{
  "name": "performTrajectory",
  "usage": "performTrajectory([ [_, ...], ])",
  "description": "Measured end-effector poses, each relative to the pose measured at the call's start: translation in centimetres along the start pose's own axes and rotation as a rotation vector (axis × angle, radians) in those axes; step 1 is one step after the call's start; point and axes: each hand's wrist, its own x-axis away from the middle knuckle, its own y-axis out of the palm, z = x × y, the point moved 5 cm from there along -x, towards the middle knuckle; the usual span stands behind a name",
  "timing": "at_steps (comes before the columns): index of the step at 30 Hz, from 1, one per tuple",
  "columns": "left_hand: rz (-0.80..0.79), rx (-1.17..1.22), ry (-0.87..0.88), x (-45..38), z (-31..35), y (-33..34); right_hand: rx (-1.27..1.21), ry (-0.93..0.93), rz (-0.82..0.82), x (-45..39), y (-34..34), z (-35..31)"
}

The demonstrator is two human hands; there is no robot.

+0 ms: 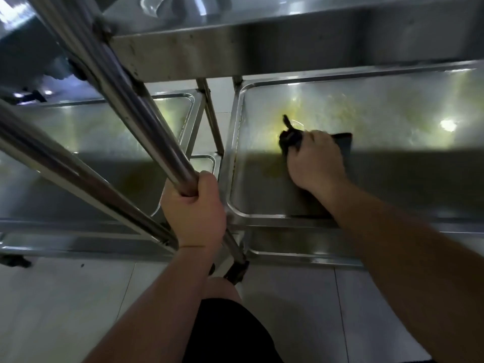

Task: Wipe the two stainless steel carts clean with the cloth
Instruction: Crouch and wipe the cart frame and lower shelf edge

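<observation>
Two stainless steel carts stand side by side. The right cart's lower shelf (379, 106) shows yellowish smears. My right hand (315, 161) presses a dark cloth (290, 138) onto that shelf near its left end, fingers curled over the cloth. My left hand (195, 205) grips an upright steel post (146, 121) at the near corner between the carts. The left cart's lower shelf (86, 132) lies left of the post, also with a yellowish film.
An upper shelf's edge (235, 48) overhangs both lower shelves. A second slanted steel tube (65, 174) crosses the left side. A caster (237, 271) sits on the pale tiled floor (65, 305). My knee and dark shorts (227, 331) are below.
</observation>
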Motion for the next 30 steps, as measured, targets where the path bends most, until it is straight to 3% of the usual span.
performTrajectory([
  [3, 0.009, 0.015, 0.03, 0.0, 0.0, 0.1, -0.146, -0.061, -0.093, -1.9, 2.9, -6.2],
  [6, -0.001, 0.02, 0.053, 0.1, 0.1, 0.1, -0.139, -0.293, -0.253, 0.8, 5.6, -10.9],
  [11, -0.031, 0.017, 0.055, 0.3, 0.3, 0.1, -0.025, -0.713, -0.482, 6.8, 3.7, -5.8],
  [13, -0.047, 0.027, 0.059, 0.4, 0.4, 0.2, 0.012, -0.653, -0.472, 5.4, 1.9, -2.4],
  [15, -0.044, 0.017, 0.06, 0.4, 0.4, 0.1, -0.008, -0.512, -0.341, 1.7, 0.8, -0.5],
  [19, -0.023, -0.015, 0.067, 0.3, 0.3, 0.0, -0.017, -0.27, -0.098, -5.7, 1.1, -2.7],
  [22, -0.014, 0.005, 0.081, 0.3, 0.4, 0.0, -0.116, -0.25, -0.1, -7.3, 3.0, -7.3],
  [25, -0.025, 0.005, 0.107, 0.2, 0.4, 0.1, -0.042, -0.246, -0.13, -6.4, 5.0, -10.4],
  [30, -0.018, -0.029, 0.082, 0.1, 0.3, -0.2, -0.057, -0.374, -0.238, -0.4, 4.4, -9.3],
])
